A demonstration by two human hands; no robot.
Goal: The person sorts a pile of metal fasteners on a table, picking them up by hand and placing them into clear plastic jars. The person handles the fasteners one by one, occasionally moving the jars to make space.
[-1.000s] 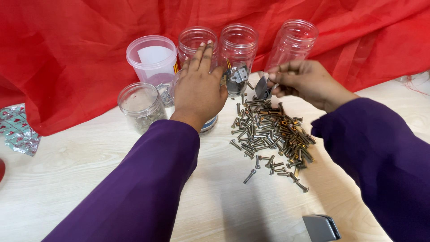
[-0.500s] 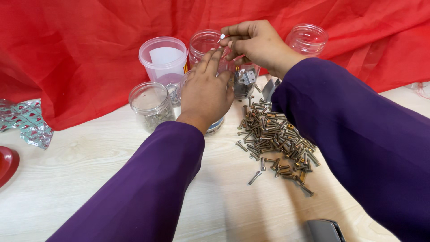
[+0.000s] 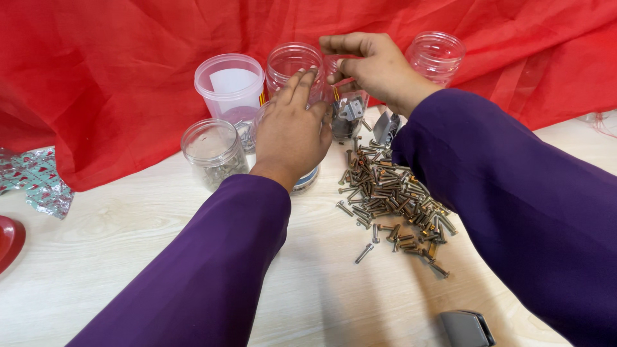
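Observation:
My left hand is wrapped around the side of a tall clear jar standing on the light wooden table. Just above and to the right of the jar's mouth hovers my right hand. Its index finger and thumb are apart, and I see nothing between them. Behind it, a second clear jar with dark metal parts inside is partly hidden by the right hand. A pile of brass and steel screws lies on the table under my right forearm.
A translucent tub and a short clear jar stand left of the held jar. Another clear jar stands at the right. Red cloth drapes behind. A foil wrapper and red dish lie far left, a grey object at the front edge.
My right hand rose from the screw pile to the jar mouths with a small piece pinched, and its fingers have now spread. The left hand has stayed on the jar.

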